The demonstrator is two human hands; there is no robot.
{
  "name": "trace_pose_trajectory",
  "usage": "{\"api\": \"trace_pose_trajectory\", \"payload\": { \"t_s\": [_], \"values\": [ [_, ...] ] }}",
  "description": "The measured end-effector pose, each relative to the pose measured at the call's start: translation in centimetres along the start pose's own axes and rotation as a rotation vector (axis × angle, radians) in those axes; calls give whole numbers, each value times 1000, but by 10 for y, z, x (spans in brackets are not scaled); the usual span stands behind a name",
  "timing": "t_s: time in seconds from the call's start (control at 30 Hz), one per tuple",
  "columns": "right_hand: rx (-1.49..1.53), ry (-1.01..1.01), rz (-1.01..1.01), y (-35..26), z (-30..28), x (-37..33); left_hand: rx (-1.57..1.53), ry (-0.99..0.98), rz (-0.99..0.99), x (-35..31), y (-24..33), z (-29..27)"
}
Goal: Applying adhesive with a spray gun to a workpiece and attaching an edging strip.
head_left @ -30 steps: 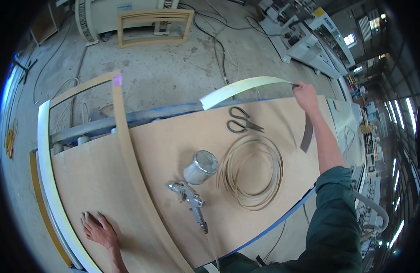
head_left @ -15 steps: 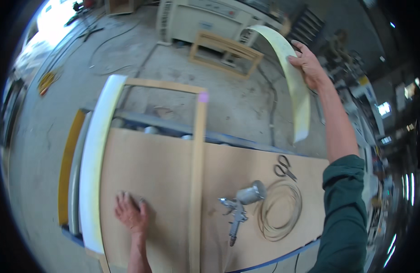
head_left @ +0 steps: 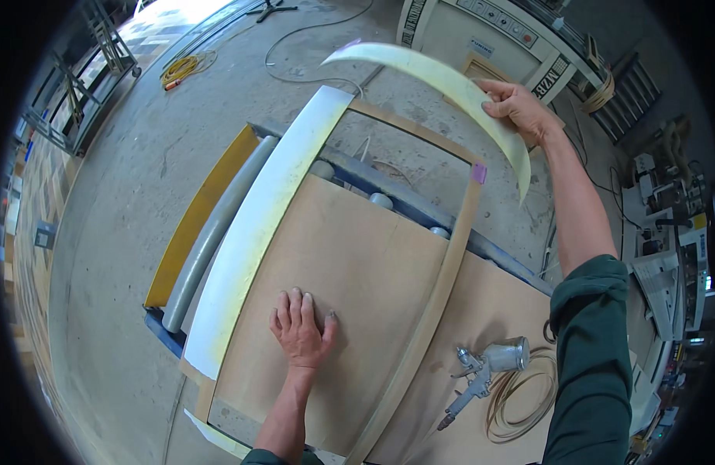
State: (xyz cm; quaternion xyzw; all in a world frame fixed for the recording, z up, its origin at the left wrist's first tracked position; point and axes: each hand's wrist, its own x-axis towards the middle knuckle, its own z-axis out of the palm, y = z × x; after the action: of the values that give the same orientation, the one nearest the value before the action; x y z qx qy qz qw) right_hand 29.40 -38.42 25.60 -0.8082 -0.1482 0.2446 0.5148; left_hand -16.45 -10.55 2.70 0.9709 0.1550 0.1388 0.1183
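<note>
My right hand is raised above the far side of the bench and grips a long, curved, pale yellow strip that bends through the air to the left. My left hand lies flat, fingers spread, on the brown board that covers the bench. A curved wooden frame rests on the board, and a wide cream-coloured band lies along the frame's left side, just left of my left hand.
A metal spray gun with its cup lies on the board at the right, beside a coil of thin beige strip. Grey rollers and a yellow rail run along the bench's left edge. Machines and cables stand on the concrete floor beyond.
My right hand has lifted the pale strip off the board and swung it up and to the left. My view has turned left, and my left hand has stayed flat on the board.
</note>
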Motion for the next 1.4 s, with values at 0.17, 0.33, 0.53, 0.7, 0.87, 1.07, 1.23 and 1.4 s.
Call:
{"api": "trace_pose_trajectory", "payload": {
  "t_s": [0.17,0.33,0.53,0.7,0.87,1.07,1.23,1.4],
  "values": [
    [-158,41,108,55,0,33,-17,-5,11,1,3,3],
    [-347,0,165,74,9,36,-15,-21,3,1,1,0],
    [-434,47,222,86,20,41,-2,-29,4,2,0,1],
    [-463,90,207,120,13,66,7,-39,7,2,2,1],
    [-538,172,141,149,9,86,20,-52,1,3,5,3],
    [-1021,199,116,161,36,92,28,-70,-7,2,2,1],
    [-796,171,-42,188,39,90,21,-69,5,3,4,1],
    [-851,115,-7,178,55,84,24,-64,3,4,2,0]
  ]
}}
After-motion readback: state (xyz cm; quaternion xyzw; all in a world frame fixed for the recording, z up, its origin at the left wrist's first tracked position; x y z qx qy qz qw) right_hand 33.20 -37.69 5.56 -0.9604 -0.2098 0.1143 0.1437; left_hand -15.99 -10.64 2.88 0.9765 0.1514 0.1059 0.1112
